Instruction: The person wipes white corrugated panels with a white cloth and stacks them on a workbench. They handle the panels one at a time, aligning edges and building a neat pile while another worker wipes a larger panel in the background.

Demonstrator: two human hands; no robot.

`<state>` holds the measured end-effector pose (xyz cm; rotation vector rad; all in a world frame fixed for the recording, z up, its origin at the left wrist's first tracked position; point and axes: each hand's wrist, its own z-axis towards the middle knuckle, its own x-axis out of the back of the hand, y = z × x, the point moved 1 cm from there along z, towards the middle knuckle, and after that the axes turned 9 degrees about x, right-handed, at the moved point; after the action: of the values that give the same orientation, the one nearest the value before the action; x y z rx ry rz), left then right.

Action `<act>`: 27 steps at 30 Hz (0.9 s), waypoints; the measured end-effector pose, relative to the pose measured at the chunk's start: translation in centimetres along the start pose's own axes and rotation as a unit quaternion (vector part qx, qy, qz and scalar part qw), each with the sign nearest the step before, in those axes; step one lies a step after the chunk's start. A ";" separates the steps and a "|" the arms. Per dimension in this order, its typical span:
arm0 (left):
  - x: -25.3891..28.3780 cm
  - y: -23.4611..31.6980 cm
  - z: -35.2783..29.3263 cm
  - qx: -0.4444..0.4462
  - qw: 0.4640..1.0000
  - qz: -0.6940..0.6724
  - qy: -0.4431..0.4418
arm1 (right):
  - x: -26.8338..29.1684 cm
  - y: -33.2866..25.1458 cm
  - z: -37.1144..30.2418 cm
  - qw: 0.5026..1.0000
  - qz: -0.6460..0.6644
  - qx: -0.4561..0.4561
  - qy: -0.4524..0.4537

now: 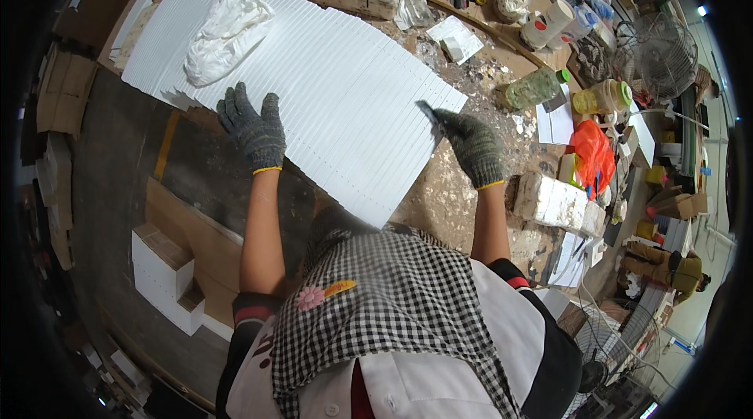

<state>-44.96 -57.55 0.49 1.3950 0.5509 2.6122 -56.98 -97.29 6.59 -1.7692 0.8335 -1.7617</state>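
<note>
A row of long white strips point(337, 74) lies side by side on the worktable, forming a wide ribbed sheet that fans toward me. My left hand point(255, 130), in a dark grey knit glove with a yellow cuff, rests with fingers apart at the strips' left near edge. My right hand point(473, 145), gloved the same way, is closed around a small dark flat-bladed tool, which looks like a scraper point(426, 111). Its blade is over the right edge of the strips; whether it touches them I cannot tell. A crumpled white cloth point(229, 33) lies on the strips' far left part.
The paint-stained worktable point(447, 176) holds a green-lidded jar point(536, 90), a stained white block point(549, 201), a red plastic bag point(594, 154) and several cups. A fan point(663, 54) stands at the right. White stepped boxes point(161, 278) are on the floor at left. Another person point(678, 272) is far right.
</note>
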 end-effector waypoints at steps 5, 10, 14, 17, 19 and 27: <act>0.2 0.0 0.0 0.018 1.000 0.011 -0.017 | -0.5 -0.6 -1.0 0.999 0.031 0.012 -0.023; -0.1 0.0 0.0 0.014 1.000 -0.001 -0.005 | -0.2 -0.9 -1.2 0.995 0.048 -0.004 -0.086; -0.2 -0.1 0.0 0.014 1.000 -0.001 -0.004 | 0.3 -0.7 0.0 0.987 0.141 -0.021 -0.074; -0.1 -0.1 -0.1 0.015 1.000 -0.009 -0.007 | 0.1 -0.6 2.1 0.991 0.130 -0.005 0.020; -0.1 -0.1 0.0 0.016 1.000 -0.013 -0.009 | -0.1 -0.6 2.7 0.996 0.092 -0.014 0.010; -0.3 -0.3 -0.1 0.026 0.999 0.003 -0.021 | -0.1 -1.5 1.5 0.998 0.055 0.014 -0.041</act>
<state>-44.90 -57.41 0.07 1.4651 0.6143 2.5843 -55.41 -96.29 7.61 -1.7315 0.8512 -1.6131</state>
